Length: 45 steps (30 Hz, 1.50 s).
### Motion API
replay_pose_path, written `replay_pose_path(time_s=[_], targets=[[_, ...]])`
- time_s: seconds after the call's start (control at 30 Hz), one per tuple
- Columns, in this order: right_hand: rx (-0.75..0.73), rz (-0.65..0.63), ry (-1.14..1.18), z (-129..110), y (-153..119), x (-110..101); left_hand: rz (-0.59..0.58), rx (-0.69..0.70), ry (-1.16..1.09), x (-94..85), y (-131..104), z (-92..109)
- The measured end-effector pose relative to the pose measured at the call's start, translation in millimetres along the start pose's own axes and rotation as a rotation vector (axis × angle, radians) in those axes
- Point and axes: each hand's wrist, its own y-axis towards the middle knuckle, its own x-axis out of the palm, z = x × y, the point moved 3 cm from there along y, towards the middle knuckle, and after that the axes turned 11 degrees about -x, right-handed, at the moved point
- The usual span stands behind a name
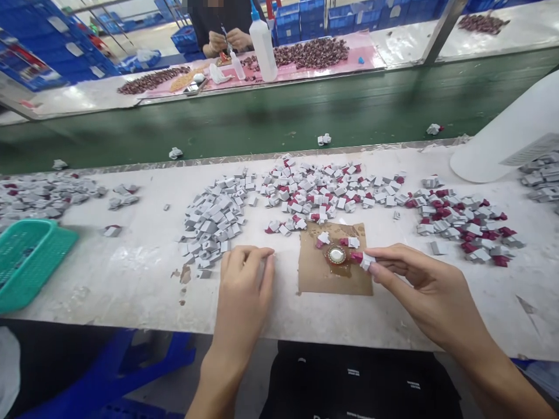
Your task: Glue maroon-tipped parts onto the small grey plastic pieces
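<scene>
Between the thumb and forefinger of my right hand (419,279) is a small grey-and-maroon plastic part (365,261). Its maroon end points left, close to a small round dish of clear liquid (336,255); whether they touch I cannot tell. The dish sits on a wet-stained brown cardboard piece (336,285), where two more grey-and-maroon parts (350,242) lie behind it. My left hand (247,279) rests on the table left of the cardboard, fingers curled and thumb near the forefinger; what they hold, if anything, is hidden. A heap of plain grey parts (213,218) lies just beyond it.
Grey-and-maroon parts lie heaped behind the cardboard (314,186) and at right (471,227). A large white bottle (510,134) leans in at right, a green basket (39,262) stands left. Across the green belt (262,125), a co-worker's hands (229,41) handle something small.
</scene>
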Motion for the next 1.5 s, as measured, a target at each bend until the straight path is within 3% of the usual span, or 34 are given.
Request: replay_pose_path(time_s=[0.17, 0.33, 0.53, 0.8, 1.0, 1.13, 1.27, 1.5], targets=[[-0.026, 0.022, 0.008, -4, 1, 4, -0.142, 0.012, -0.123, 8.5, -4, -1], [-0.058, -0.010, 0.015, -10, 7, 14, -0.108, -0.110, -0.224, 11.7, -11, -8], [-0.088, -0.016, -0.013, -7, 9, 18, -0.038, -0.126, -0.210, 11.8, -15, -9], [-0.140, -0.045, -0.099, -10, 10, 23, -0.167, -0.202, -0.446, 14.6, -19, -1], [-0.100, -0.010, -0.011, -16, 14, 18, -0.265, -0.240, -0.643, 15.8, -8, 24], [0.112, 0.062, 0.292, -9, 14, 14, -0.442, -0.323, -0.855, 22.7, -1, 52], [0.182, 0.085, 0.560, -9, 17, 16, -0.583, -0.326, -1.003, 30.5, 6, 78], [0.206, 0.097, 0.602, -8, 17, 14, -0.624, -0.320, -1.041, 36.4, 13, 88]])
